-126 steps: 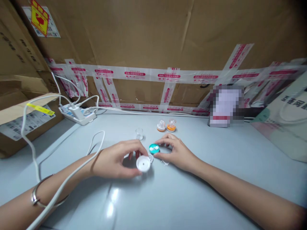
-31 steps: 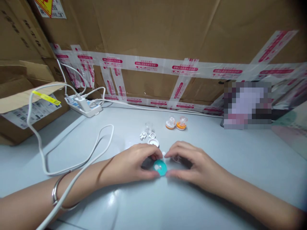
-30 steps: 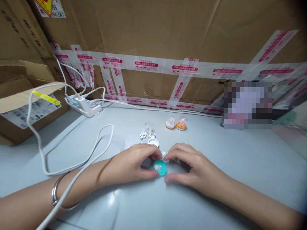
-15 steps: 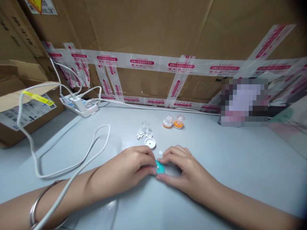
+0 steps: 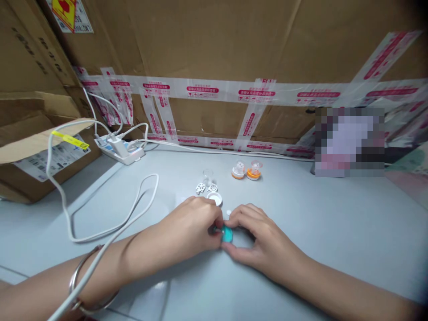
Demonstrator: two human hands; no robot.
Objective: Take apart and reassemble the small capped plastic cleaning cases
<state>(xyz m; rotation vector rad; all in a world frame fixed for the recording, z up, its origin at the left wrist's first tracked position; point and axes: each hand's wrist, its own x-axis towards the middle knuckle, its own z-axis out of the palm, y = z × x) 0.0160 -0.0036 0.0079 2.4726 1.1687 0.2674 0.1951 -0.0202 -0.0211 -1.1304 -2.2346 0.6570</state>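
A small round turquoise disc [image 5: 228,234] sits at the tabletop between my two hands. My right hand [image 5: 256,229] grips its edge, thumb on the near side and index finger on the far side. My left hand [image 5: 200,223] is closed in a pinch over the disc's left part; a small pale piece shows at its fingertips, too small to name. Just beyond the hands lie a small white disc [image 5: 228,212] and a round white cap [image 5: 215,198], partly behind my left hand. Two white spoked pieces [image 5: 200,188] and a clear plastic cup [image 5: 207,176] are farther back.
Two orange-and-white pieces with clear domes [image 5: 238,170] stand toward the back. A white cable [image 5: 117,229] loops over the left side and across my left forearm. A power strip [image 5: 122,151] and an open carton [image 5: 43,156] are at left; taped cardboard [image 5: 207,116] walls the back.
The view has shifted slightly, so everything sits a little farther right. My left hand's fingers have curled and rolled over the turquoise disc. My right hand keeps its hold.
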